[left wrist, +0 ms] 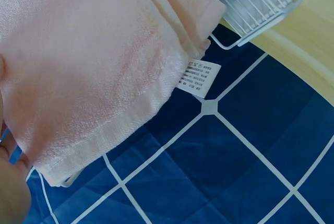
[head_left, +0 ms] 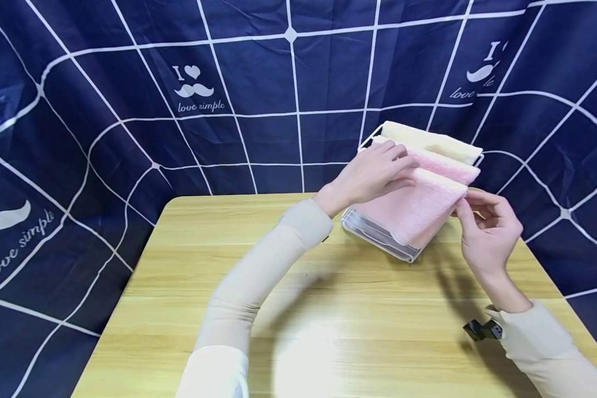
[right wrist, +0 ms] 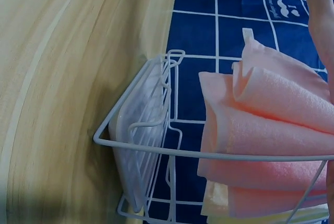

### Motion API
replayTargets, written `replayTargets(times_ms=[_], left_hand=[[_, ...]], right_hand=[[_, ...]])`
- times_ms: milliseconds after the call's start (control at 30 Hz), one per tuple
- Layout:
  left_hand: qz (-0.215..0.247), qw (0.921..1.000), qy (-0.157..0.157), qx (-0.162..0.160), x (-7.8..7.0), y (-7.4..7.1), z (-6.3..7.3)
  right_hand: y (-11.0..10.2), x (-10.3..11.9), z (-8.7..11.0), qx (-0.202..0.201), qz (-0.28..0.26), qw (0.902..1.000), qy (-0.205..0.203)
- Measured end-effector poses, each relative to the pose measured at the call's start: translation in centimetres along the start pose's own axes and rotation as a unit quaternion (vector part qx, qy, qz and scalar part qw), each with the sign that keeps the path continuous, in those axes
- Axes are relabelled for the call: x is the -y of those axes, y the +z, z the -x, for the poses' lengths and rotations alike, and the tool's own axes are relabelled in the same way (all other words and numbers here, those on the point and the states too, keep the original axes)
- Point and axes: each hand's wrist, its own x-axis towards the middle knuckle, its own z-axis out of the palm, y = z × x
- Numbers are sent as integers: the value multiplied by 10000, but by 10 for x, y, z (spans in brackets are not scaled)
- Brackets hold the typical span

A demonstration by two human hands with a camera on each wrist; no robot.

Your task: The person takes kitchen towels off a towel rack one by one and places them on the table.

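Observation:
A pink towel [head_left: 423, 207] hangs in folds on a white wire rack [head_left: 375, 236], with a pale yellow towel [head_left: 430, 141] behind it at the back. My left hand [head_left: 373, 171] holds the pink towel near its upper left edge. At the towel's right corner, my right hand [head_left: 492, 226] pinches the fabric between thumb and fingers. The left wrist view shows the pink towel [left wrist: 94, 72] spread wide, with a white care label [left wrist: 198, 78] at its edge. Pink folds [right wrist: 282, 140] appear behind the rack's wire [right wrist: 224, 156] in the right wrist view.
A white tray [right wrist: 125, 125] sits in the base of the rack. The rack stands toward the back right of a light wooden table [head_left: 219, 249]. Dark blue cloth [head_left: 258, 77] with white grid lines hangs behind and beside the table. A black device [head_left: 482, 330] is strapped at the right wrist.

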Motion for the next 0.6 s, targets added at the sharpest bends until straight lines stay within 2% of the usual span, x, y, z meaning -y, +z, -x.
replayTargets(times_ms=[600], left_hand=[[393, 9991, -131, -135, 2, -2, -7]], right_hand=[[-1, 0, 1, 63, -270, 9996, -54]])
